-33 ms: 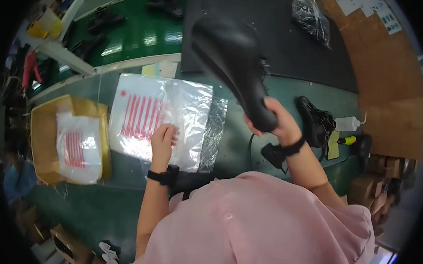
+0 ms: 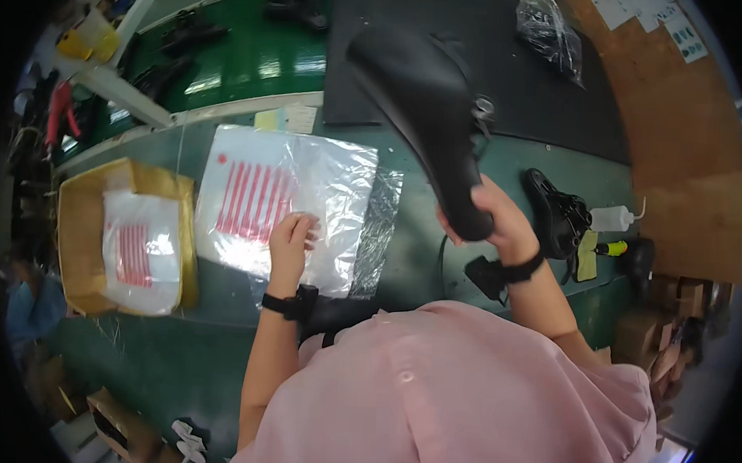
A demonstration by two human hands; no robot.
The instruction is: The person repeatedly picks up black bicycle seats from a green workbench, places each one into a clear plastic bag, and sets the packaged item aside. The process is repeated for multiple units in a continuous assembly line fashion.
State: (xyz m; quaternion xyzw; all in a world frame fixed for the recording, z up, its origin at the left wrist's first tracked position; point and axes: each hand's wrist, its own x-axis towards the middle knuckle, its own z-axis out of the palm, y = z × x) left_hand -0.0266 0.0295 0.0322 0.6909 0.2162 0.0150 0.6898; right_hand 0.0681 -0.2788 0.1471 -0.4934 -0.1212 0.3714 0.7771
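Note:
My right hand [image 2: 508, 221] grips a smooth black bicycle saddle [image 2: 426, 101] by its narrow nose. The saddle is held above the table, its wide end pointing away to the far left, and a metal clamp [image 2: 482, 108] shows at its right side. My left hand [image 2: 294, 238] rests on a clear plastic bag [image 2: 328, 180] with red print, fingers loosely bent and a little apart. Beneath that bag's right side lies more clear plastic [image 2: 379, 232]. Another black saddle [image 2: 554, 210], with dark framework showing, lies on the table right of my right hand.
At left stands a yellow-brown box [image 2: 81, 244] holding printed bags [image 2: 142, 255]. A black mat [image 2: 510, 89] covers the far table, with a wrapped item [image 2: 549, 36] on it. To the right are a white bottle [image 2: 610, 218] and a cardboard panel [image 2: 689, 154]. Black parts [image 2: 294, 5] lie on a green surface.
The saddle has tipped slightly to the right in my right hand, and its metal clamp shows more. My left hand stays at the bag.

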